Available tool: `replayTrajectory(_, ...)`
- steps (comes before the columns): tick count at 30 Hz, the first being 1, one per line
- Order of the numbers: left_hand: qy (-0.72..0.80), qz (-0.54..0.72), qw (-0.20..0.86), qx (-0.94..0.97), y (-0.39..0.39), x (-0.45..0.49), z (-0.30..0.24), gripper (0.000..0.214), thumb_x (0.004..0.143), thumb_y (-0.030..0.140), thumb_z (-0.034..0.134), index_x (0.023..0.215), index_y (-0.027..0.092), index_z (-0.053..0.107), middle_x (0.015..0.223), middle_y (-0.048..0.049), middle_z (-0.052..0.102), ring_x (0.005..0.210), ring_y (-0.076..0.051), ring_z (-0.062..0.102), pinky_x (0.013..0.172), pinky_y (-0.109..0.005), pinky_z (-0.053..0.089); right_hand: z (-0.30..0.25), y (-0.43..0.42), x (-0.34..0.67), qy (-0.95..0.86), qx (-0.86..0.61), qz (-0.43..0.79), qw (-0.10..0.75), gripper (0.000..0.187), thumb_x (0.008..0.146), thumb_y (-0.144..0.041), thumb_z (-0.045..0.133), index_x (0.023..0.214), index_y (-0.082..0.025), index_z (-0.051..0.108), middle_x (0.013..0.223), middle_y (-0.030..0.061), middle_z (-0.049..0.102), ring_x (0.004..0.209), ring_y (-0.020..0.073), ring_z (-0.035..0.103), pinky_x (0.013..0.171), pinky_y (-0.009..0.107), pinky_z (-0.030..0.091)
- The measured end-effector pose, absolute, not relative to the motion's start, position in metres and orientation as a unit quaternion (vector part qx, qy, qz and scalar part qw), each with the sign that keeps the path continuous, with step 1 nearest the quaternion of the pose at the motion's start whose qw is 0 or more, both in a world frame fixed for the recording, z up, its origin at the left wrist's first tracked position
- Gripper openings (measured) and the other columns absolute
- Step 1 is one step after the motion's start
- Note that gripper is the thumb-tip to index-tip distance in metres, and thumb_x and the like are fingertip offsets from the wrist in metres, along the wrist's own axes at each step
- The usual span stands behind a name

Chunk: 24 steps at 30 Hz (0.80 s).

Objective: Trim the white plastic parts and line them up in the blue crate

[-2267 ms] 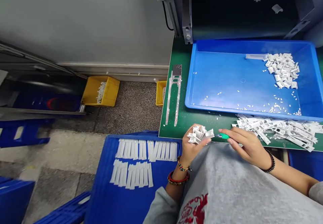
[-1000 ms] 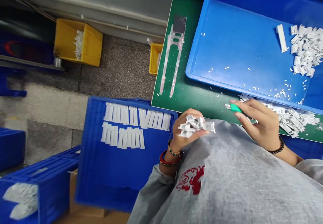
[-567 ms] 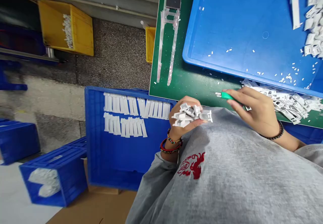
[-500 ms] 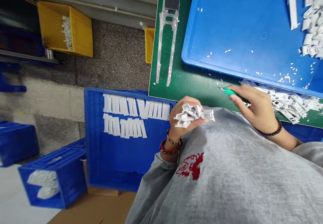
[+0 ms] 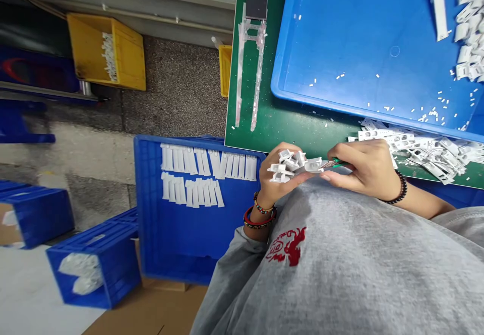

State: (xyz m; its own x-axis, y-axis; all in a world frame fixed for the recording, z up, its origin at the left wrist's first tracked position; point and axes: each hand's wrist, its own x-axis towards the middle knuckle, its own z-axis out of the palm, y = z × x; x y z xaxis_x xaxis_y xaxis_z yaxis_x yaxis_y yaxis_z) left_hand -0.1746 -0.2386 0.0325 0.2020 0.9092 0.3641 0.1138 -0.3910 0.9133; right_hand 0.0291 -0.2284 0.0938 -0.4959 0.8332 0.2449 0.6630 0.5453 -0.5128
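White plastic parts [image 5: 292,163] sit gripped in the left hand [image 5: 275,186], mid-frame; the right hand [image 5: 363,169] pinches a green-handled cutter [image 5: 335,162], which, slipping, could nick the left thumb [image 5: 303,177].

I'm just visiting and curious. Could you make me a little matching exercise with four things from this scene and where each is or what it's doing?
Things
1. Left hand
2. Green tool
3. Two rows of white strips
4. Dark square

Places and states
A. In the blue crate
B. On the green tabletop, left of the blue tray in the picture
C. Holding a bunch of white parts
D. Held in the fingers of the right hand

Right pairs: 1-C, 2-D, 3-A, 4-B
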Motion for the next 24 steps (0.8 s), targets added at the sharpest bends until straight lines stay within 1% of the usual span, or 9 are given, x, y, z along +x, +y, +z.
replayTrajectory(6,0.396,0.497,0.409,0.655,-0.241,-0.173,0.030,0.022,0.087,0.040,0.070,0.090,0.020,0.061,0.084,-0.0031,0.066,0.072,-0.013,0.063,0.061,-0.027,0.052,0.090,-0.233,0.029,-0.839,-0.457,0.168,0.244,0.048,0.102,-0.053,0.043,0.068,-0.020,0.054,0.049,-0.0045,0.046,0.043,0.0081,0.041,0.042,0.024,0.027)
replayTrajectory(10,0.405,0.491,0.410,0.654,-0.242,-0.175,0.029,0.023,0.087,0.043,0.069,0.090,0.021,0.061,0.085,-0.0020,0.066,0.071,-0.014,0.064,0.060,-0.028,0.052,0.092,-0.232,0.027,-0.846,-0.460,0.141,0.232,0.053,0.104,-0.052,0.038,0.064,-0.020,0.052,0.047,-0.0045,0.043,0.041,0.0081,0.037,0.042,0.024,0.025)
replayTrajectory(12,0.405,0.491,0.412,0.652,-0.241,-0.175,0.030,0.021,0.087,0.041,0.070,0.091,0.021,0.061,0.085,-0.0022,0.066,0.070,-0.014,0.063,0.060,-0.028,0.051,0.092,-0.230,0.026,-0.851,-0.457,0.126,0.226,0.056,0.104,-0.052,0.034,0.063,-0.020,0.051,0.046,-0.0045,0.040,0.040,0.0081,0.034,0.042,0.024,0.023)
replayTrajectory(15,0.415,0.490,0.422,0.640,-0.242,-0.174,0.031,0.020,0.083,0.035,0.075,0.090,0.021,0.062,0.083,-0.0015,0.065,0.069,-0.013,0.061,0.060,-0.027,0.050,0.088,-0.229,0.026,-0.850,-0.458,0.125,0.231,0.059,0.104,-0.055,0.033,0.060,-0.020,0.050,0.043,-0.0048,0.037,0.039,0.0082,0.030,0.042,0.025,0.022)
replayTrajectory(19,0.459,0.480,0.441,0.604,-0.248,-0.170,0.026,0.025,0.078,0.036,0.079,0.089,0.020,0.064,0.081,-0.0006,0.064,0.068,-0.013,0.061,0.062,-0.026,0.052,0.077,-0.231,0.025,-0.830,-0.482,0.197,0.198,0.064,0.101,-0.064,0.028,0.061,-0.020,0.052,0.043,-0.0042,0.037,0.038,0.0090,0.032,0.044,0.026,0.021)
replayTrajectory(21,0.507,0.468,0.454,0.564,-0.250,-0.168,0.021,0.028,0.077,0.041,0.079,0.090,0.020,0.065,0.083,-0.0011,0.067,0.072,-0.014,0.064,0.068,-0.028,0.055,0.072,-0.231,0.024,-0.820,-0.484,0.239,0.190,0.065,0.101,-0.066,0.026,0.062,-0.020,0.052,0.044,-0.0040,0.038,0.039,0.0094,0.033,0.045,0.026,0.020)
replayTrajectory(23,0.554,0.457,0.457,0.525,-0.250,-0.167,0.017,0.031,0.077,0.044,0.079,0.092,0.019,0.067,0.087,-0.0025,0.070,0.079,-0.016,0.068,0.076,-0.031,0.057,0.068,-0.230,0.024,-0.800,-0.482,0.290,0.210,0.063,0.101,-0.066,0.026,0.065,-0.020,0.051,0.046,-0.0044,0.040,0.040,0.0091,0.035,0.045,0.026,0.022)
replayTrajectory(24,0.567,0.451,0.457,0.517,-0.249,-0.166,0.015,0.032,0.076,0.044,0.080,0.092,0.019,0.068,0.088,-0.0033,0.072,0.083,-0.018,0.070,0.080,-0.032,0.057,0.066,-0.230,0.024,-0.780,-0.487,0.320,0.227,0.060,0.100,-0.066,0.029,0.069,-0.020,0.052,0.048,-0.0048,0.042,0.041,0.0091,0.037,0.046,0.025,0.024)
